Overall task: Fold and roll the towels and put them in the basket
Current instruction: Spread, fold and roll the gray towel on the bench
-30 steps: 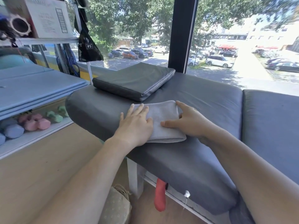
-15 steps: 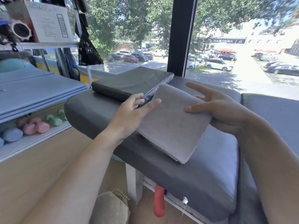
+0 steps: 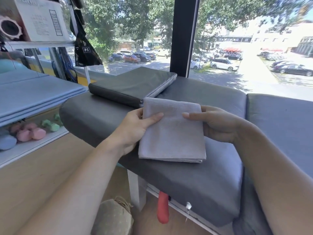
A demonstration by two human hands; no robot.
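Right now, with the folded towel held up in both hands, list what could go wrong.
1. The left hand and right hand pinch only the upper edges of the grey towel, so its loose layers may fall open.
2. It hangs near the bench cushion edge and could drop to the floor.

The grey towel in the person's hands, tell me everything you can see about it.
The grey towel is soft, pale cloth folded into a flat rectangle, layered edges showing at its near right corner. The left hand and right hand pinch its sides, thumbs on top. Its near edge meets the dark padded bench.
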